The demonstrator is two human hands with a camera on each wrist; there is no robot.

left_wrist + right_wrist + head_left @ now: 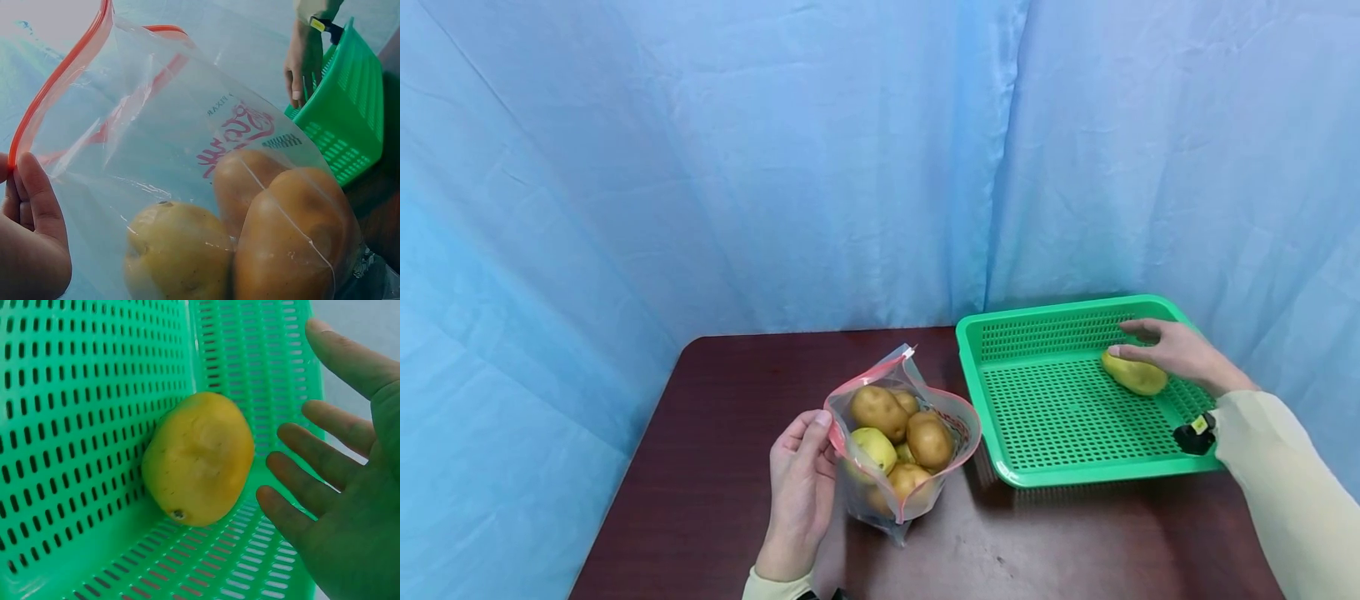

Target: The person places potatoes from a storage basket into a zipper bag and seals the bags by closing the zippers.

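My left hand [802,487] pinches the red zip edge of a clear zip bag [966,408] between thumb and fingers. The bag's mouth gapes, and inside sit several brown potatoes [878,412] and a round yellow fruit [874,450]; the left wrist view shows them through the plastic. Over the right part of a green plastic basket [1000,450], my right hand [1180,354] hovers with fingers spread. Below it lies a lumpy yellow mango-like fruit [200,459] with a dark stem spot. In the right wrist view a gap separates the fingers from this fruit.
The bag stands on a dark reddish-brown table [722,433], left of the basket. Blue curtains [850,167] hang behind the table and along its left side. The basket's perforated walls rise around the yellow fruit.
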